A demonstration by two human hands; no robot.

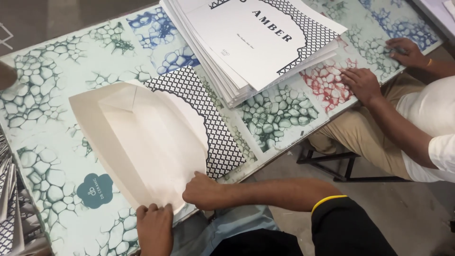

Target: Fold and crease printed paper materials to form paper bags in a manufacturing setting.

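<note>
A large white paper sheet, partly folded, with a black lattice-patterned border showing on its right side, lies on the patterned table. My left hand presses the sheet's near edge with fingers curled over it. My right hand pinches the sheet's lower right corner. A thick stack of printed white sheets with the same black lattice border lies just beyond the folded sheet.
A co-worker in tan trousers sits at the right, one hand and the other hand flat on the table edge. More stacked sheets lie at the far left. A black stool frame stands on the grey floor.
</note>
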